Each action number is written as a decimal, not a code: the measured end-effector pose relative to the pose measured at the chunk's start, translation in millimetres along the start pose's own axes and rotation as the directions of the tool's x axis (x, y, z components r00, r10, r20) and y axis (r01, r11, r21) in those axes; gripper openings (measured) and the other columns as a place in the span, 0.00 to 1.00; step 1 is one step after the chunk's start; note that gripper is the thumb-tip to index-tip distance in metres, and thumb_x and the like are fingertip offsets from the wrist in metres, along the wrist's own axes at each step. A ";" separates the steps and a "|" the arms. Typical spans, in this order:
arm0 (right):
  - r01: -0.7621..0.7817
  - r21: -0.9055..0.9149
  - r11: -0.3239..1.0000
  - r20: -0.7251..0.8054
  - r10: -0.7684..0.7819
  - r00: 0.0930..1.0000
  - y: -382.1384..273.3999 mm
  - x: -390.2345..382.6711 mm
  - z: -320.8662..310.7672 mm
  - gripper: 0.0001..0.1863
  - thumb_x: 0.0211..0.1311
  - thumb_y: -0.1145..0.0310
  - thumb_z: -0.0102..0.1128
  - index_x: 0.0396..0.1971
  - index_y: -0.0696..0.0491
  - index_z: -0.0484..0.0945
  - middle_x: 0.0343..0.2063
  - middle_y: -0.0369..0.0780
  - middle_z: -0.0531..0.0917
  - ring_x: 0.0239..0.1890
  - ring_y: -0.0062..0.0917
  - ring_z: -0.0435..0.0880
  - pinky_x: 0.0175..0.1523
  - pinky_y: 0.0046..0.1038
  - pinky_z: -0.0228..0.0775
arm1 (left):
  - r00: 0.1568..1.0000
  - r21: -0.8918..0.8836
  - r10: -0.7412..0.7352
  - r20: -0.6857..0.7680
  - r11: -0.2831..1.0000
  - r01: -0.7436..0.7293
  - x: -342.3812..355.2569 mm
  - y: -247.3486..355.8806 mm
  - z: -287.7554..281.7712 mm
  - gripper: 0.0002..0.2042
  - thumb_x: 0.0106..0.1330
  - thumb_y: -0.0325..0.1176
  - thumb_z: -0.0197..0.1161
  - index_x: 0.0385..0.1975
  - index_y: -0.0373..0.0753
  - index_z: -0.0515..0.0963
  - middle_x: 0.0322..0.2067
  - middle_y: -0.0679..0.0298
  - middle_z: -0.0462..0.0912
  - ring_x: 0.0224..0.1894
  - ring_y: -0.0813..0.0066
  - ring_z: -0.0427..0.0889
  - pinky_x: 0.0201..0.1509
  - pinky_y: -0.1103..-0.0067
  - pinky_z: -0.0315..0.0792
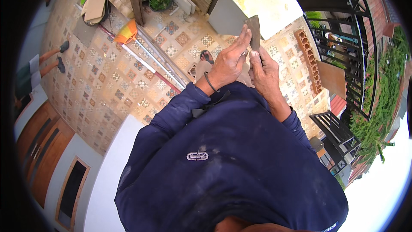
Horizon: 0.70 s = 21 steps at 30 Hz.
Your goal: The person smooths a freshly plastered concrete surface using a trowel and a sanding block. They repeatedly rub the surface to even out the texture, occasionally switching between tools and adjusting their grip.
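Observation:
In front of my chest I hold a putty knife [254,32] with its wide grey blade pointing up and away from me. My right hand [266,69] is closed round its handle, which the fingers mostly hide, with the thumb lying at the base of the blade. My left hand [228,62] is raised beside it, its fingers stretched out and their tips against the left edge of the blade. A small dark grey bit shows near the left thumb; I cannot tell what it is. A dark band circles my left wrist.
Beyond my hands stands a white block-like structure [262,2] with a stained top. Long poles and an orange broom [127,32] lie on the patterned tile floor [116,77] at left. A perforated clay block [308,60] and black railing [343,38] are right. Another person's legs [51,56] show far left.

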State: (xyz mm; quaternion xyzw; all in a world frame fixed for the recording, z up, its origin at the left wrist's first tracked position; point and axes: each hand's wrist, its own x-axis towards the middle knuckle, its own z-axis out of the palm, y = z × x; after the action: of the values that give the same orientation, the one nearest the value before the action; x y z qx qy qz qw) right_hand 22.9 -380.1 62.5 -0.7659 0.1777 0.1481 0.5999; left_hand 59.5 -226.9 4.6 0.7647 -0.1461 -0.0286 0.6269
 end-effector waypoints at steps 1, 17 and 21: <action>-0.005 0.016 1.000 0.015 0.004 1.000 0.9 1.3 0.2 0.15 0.89 0.62 0.55 0.61 0.56 0.82 0.24 0.28 0.73 0.19 0.09 0.68 0.21 0.19 0.60 | 0.997 0.006 0.019 0.081 1.000 -0.020 -0.4 0.3 0.9 0.37 0.73 0.16 0.58 0.83 0.37 0.62 0.81 0.41 0.61 0.79 0.42 0.69 0.74 0.64 0.77; 0.055 -0.025 0.998 0.015 -0.055 0.998 -17.7 19.0 9.4 0.20 0.87 0.65 0.56 0.68 0.59 0.80 0.24 0.30 0.77 0.24 0.11 0.71 0.28 0.21 0.66 | 1.000 -0.014 0.026 -0.011 1.000 -0.026 13.3 -7.5 -4.8 0.36 0.73 0.18 0.58 0.83 0.37 0.62 0.82 0.41 0.60 0.79 0.43 0.69 0.76 0.63 0.75; 0.187 -0.015 0.982 0.070 -0.185 0.980 -18.7 23.9 10.9 0.14 0.88 0.62 0.56 0.55 0.57 0.82 0.21 0.29 0.74 0.17 0.10 0.69 0.19 0.19 0.61 | 1.000 -0.042 -0.016 -0.014 0.999 0.016 15.6 -10.5 -8.0 0.36 0.72 0.17 0.58 0.83 0.38 0.62 0.82 0.43 0.59 0.79 0.43 0.68 0.77 0.63 0.75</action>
State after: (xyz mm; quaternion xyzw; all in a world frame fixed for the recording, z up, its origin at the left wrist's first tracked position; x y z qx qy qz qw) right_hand 52.5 -367.8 65.7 -0.7801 0.0832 0.1195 0.6085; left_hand 78.1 -221.5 -1.7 0.7528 -0.1348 -0.0311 0.6436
